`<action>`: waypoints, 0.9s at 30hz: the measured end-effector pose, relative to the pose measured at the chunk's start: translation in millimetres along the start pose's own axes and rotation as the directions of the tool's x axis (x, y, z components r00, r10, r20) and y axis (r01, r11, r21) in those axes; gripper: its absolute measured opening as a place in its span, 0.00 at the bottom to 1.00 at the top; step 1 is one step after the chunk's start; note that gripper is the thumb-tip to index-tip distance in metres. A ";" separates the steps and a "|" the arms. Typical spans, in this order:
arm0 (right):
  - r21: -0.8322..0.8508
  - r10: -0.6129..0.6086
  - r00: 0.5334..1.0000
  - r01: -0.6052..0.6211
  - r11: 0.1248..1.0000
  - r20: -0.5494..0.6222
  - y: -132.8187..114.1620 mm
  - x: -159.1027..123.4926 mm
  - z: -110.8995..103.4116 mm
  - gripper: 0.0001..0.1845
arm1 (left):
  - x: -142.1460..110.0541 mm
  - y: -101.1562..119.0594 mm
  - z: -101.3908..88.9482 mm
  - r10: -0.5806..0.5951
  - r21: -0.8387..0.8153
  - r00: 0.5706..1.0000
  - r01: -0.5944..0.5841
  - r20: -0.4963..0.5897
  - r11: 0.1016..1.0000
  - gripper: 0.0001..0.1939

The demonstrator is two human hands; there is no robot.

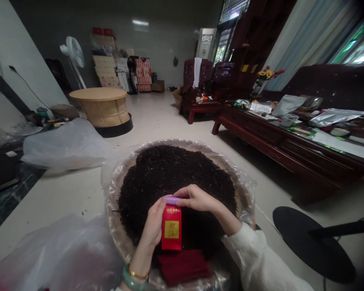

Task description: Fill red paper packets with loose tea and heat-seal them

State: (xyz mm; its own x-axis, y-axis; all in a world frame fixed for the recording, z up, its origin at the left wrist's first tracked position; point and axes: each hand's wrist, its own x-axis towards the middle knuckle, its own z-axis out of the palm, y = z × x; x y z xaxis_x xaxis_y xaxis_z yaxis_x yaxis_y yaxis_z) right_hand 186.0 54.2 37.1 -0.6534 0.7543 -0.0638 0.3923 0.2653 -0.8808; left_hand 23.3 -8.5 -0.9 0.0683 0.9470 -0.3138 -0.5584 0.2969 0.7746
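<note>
While both hands (pixel 152 221) grip the purple strip (pixel 171 200) atop the red packet (pixel 171 238), floor (pixel 156 115) opens beyond the basket rim (pixel 113 216).

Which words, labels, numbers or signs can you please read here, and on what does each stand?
"凤凰单丛", probably, though blurred: gold characters near the top of the glossy red rectangular packet.
Square yellow label on that packet: printing too small to read.
No other text is legible.
</note>
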 end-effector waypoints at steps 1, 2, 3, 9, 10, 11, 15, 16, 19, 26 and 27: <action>0.000 0.000 1.000 0.000 1.000 -0.002 0.6 0.1 0.1 0.20 | 0.0 0.2 0.1 -0.002 0.001 1.000 0.002 -0.002 1.000 0.28; 0.002 0.000 1.000 0.000 1.000 -0.003 1.1 0.2 0.2 0.20 | 0.1 0.4 0.2 -0.004 0.004 1.000 0.004 -0.002 1.000 0.28; 0.003 0.000 1.000 0.000 1.000 -0.004 1.7 0.3 0.3 0.20 | 0.2 0.5 0.2 -0.005 0.007 1.000 0.005 -0.003 1.000 0.28; 0.011 0.010 1.000 -0.009 1.000 -0.016 1.4 0.6 1.3 0.20 | 1.2 -4.0 -2.5 -0.052 0.002 0.999 0.052 -0.002 0.999 0.28; 0.021 0.018 1.000 -0.017 1.000 -0.019 0.3 0.7 1.4 0.21 | 1.3 -6.0 -3.3 -0.111 0.011 0.994 0.111 0.003 0.994 0.29; 0.032 0.026 1.000 -0.025 0.999 -0.017 -1.0 0.7 1.3 0.21 | 1.3 -8.1 -4.2 -0.174 0.027 0.985 0.174 0.009 0.984 0.30; 0.065 0.024 0.999 -0.027 0.998 0.037 -2.2 -0.5 -4.6 0.22 | 1.4 -14.2 -7.1 -0.256 0.108 0.967 0.253 0.015 0.961 0.35; 0.076 0.016 0.999 -0.019 0.997 0.036 0.1 -1.2 -8.5 0.23 | 1.3 -14.2 -7.5 -0.252 0.117 0.968 0.250 0.004 0.961 0.35; 0.031 0.027 0.997 -0.024 0.999 -0.074 12.6 -4.1 -25.2 0.25 | 0.3 -10.6 -7.5 -0.276 0.096 0.961 0.276 -0.020 0.956 0.35; -0.400 -0.020 0.924 -0.146 0.905 -0.383 6.4 -5.4 -22.8 0.22 | -3.4 -7.8 -5.0 -0.287 0.076 0.958 0.284 0.023 0.956 0.34; -0.426 -0.079 0.932 -0.086 0.901 -0.354 -0.7 -3.4 -12.9 0.19 | -3.6 -9.1 -4.9 -0.285 0.080 0.958 0.281 0.034 0.956 0.35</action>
State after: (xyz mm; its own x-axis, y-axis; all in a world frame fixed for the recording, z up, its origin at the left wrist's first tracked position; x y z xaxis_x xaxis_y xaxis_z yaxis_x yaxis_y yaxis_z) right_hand 196.3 59.1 44.0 -0.4105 0.8946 0.1765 0.6850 0.4303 -0.5879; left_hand 24.1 -15.2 -9.5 0.2525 0.8269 -0.5026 -0.4489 0.5602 0.6962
